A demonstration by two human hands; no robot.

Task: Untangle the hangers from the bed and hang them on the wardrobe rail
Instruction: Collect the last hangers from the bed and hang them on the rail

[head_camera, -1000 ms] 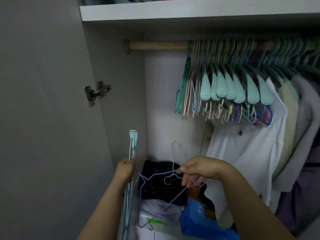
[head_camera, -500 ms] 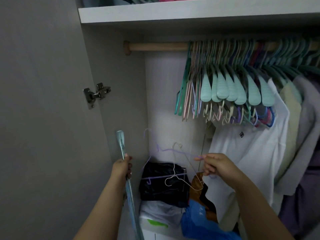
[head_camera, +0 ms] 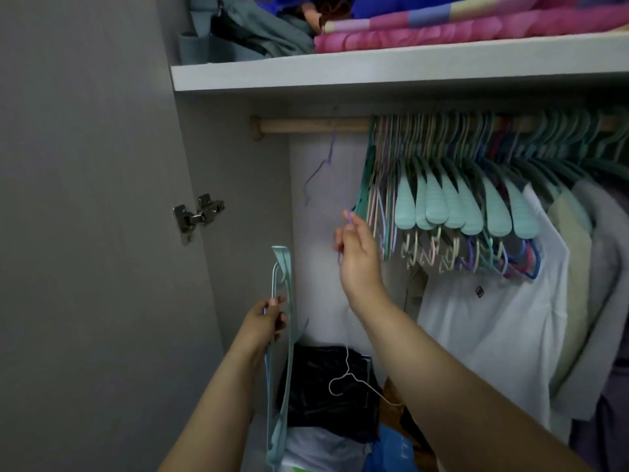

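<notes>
My right hand [head_camera: 357, 250] is raised inside the wardrobe and pinches a thin purple wire hanger [head_camera: 318, 172], blurred by motion. Its hook reaches up to the bare left stretch of the wooden rail [head_camera: 313, 125]. My left hand [head_camera: 267, 320] grips a bundle of teal plastic hangers [head_camera: 282, 352] held upright by the wardrobe's left wall. A pale wire hanger [head_camera: 347, 378] hangs loose below my right arm, over the dark clothes. Many teal and pastel hangers [head_camera: 452, 199] crowd the rail to the right.
A white shirt [head_camera: 493, 335] and other garments hang on the right. Folded dark and blue clothes [head_camera: 326, 396] are piled on the wardrobe floor. A shelf [head_camera: 374, 74] above carries bedding. The open door with its hinge [head_camera: 199, 214] stands on the left.
My right hand has risen from waist height toward the rail, carrying the purple hanger up. The pale wire hanger has dropped away from it. My view has tilted upward.
</notes>
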